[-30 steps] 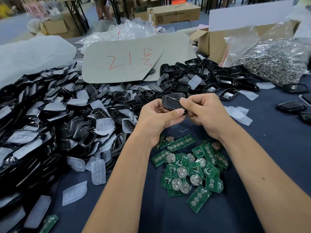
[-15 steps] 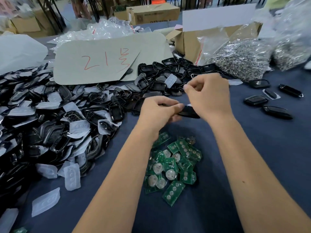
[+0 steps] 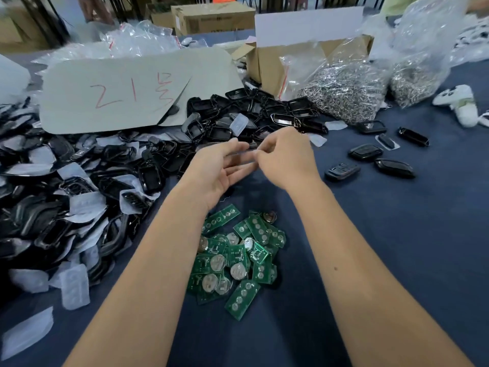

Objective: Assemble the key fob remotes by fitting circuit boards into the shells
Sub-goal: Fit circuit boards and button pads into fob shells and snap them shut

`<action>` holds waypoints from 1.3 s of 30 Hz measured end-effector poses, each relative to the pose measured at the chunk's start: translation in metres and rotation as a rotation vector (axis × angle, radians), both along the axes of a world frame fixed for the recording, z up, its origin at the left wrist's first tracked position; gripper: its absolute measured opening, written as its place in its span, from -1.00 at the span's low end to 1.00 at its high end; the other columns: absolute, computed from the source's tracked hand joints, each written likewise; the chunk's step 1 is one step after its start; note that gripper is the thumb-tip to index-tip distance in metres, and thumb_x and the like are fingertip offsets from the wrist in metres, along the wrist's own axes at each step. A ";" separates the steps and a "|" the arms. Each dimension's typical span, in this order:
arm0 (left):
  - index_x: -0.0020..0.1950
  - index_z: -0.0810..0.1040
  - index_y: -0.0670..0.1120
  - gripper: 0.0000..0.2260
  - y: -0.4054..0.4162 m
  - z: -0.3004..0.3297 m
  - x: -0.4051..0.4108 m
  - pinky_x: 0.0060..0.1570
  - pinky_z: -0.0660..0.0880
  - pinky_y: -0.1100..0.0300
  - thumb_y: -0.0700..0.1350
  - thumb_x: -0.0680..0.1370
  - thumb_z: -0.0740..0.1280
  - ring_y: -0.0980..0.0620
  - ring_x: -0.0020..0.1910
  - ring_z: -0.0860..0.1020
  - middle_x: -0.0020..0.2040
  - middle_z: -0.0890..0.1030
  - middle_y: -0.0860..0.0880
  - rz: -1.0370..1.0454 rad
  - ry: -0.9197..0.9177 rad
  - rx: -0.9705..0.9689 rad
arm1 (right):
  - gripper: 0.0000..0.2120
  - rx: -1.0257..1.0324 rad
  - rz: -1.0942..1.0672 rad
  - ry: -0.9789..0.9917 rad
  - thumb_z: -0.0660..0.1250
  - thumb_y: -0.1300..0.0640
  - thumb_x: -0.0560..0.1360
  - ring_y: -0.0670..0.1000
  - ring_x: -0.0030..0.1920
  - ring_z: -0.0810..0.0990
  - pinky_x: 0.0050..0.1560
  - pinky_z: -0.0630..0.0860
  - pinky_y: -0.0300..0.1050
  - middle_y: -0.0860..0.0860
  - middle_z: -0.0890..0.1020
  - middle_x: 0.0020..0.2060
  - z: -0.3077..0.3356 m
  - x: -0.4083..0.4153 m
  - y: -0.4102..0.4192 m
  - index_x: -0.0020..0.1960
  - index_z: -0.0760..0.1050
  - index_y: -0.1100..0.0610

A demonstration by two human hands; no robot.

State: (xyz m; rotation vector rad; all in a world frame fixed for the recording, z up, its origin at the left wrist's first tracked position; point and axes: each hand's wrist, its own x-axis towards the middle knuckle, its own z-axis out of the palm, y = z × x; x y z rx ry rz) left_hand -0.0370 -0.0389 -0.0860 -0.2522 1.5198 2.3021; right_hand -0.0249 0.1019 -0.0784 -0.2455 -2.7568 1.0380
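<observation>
Boards point(image 3: 232, 263) near wrists — right hand point(image 3: 287, 157) pinching sth, blurred.

Green circuit boards point(image 3: 232, 263) heaped beside black shells point(image 3: 79, 186)

Small assembly workshop, desk point(image 3: 397, 247) under dark blue cloth, bulk heap of black remote shells point(image 3: 79, 186), loose pile of green circuit boards point(image 3: 232, 260), bags of metal rings point(image 3: 344, 94), cardboard boxes point(image 3: 211, 17) behind, hand-marked cardboard sheet point(image 3: 127, 94)

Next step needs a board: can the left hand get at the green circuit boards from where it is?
Probably yes. The left hand is open, palm up, and the pile of circuit boards lies uncovered on the cloth just below its wrist.
</observation>
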 end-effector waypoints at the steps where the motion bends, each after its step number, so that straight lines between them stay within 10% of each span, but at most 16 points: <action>1: 0.19 0.58 -0.34 -0.77 0.000 -0.002 0.002 -0.11 0.68 0.17 -0.19 0.70 0.27 -0.06 -0.16 0.74 -0.06 0.73 -0.23 0.019 0.014 -0.034 | -0.91 -0.015 0.011 0.002 0.44 0.11 0.51 0.07 -0.06 0.66 -0.14 0.50 -0.12 0.02 0.71 -0.14 -0.002 -0.001 -0.002 -0.15 0.70 0.01; 13: -0.05 0.69 -0.02 -0.89 -0.047 -0.013 0.020 -0.05 0.67 -0.01 -0.20 0.56 0.40 0.04 -0.20 0.69 -0.18 0.71 0.06 0.227 0.572 -1.014 | -0.66 0.287 0.580 -0.479 0.59 -0.17 0.41 -0.05 -0.48 0.66 -0.45 0.54 -0.23 0.04 0.71 -0.40 0.025 -0.001 -0.019 -0.06 0.61 0.05; 21: 0.28 0.62 -0.03 -0.60 -0.072 -0.023 0.014 0.36 0.22 0.22 -0.37 0.52 0.29 -0.15 0.33 0.38 0.28 0.56 -0.06 0.139 0.750 -1.401 | -0.82 0.287 0.856 -0.473 0.62 -0.03 0.41 -0.21 -0.41 0.53 -0.27 0.49 -0.21 -0.17 0.63 -0.43 0.023 0.001 -0.038 -0.21 0.66 0.00; 25: 0.47 0.52 0.05 -0.50 -0.073 -0.029 0.010 0.48 0.18 -0.05 -0.30 0.57 0.29 -0.11 0.53 0.19 0.56 0.37 0.03 -0.028 0.789 -1.516 | -0.82 0.064 0.835 -0.445 0.55 0.07 0.51 -0.13 -0.38 0.50 -0.32 0.49 -0.18 -0.08 0.62 -0.37 0.019 -0.002 -0.023 -0.20 0.58 0.05; 34: -0.29 0.60 -0.01 -0.79 -0.072 -0.027 0.010 0.21 0.35 -0.02 0.02 0.42 0.58 -0.03 0.20 0.37 0.00 0.57 0.09 0.089 0.779 -1.423 | -0.81 -0.305 0.968 -0.578 0.55 0.14 0.51 -0.09 -0.38 0.41 -0.42 0.36 -0.31 0.04 0.64 -0.22 0.012 -0.011 -0.011 0.12 0.72 0.05; 39: -0.30 0.56 0.03 -0.83 -0.068 -0.021 0.014 0.01 0.15 0.05 -0.04 0.40 0.53 -0.08 0.15 0.40 -0.07 0.62 0.10 0.066 0.818 -1.554 | -0.77 -0.571 0.978 -0.494 0.42 0.16 0.59 -0.11 -0.44 0.29 -0.46 0.20 -0.28 0.07 0.62 -0.30 0.000 -0.014 -0.011 0.21 0.68 0.21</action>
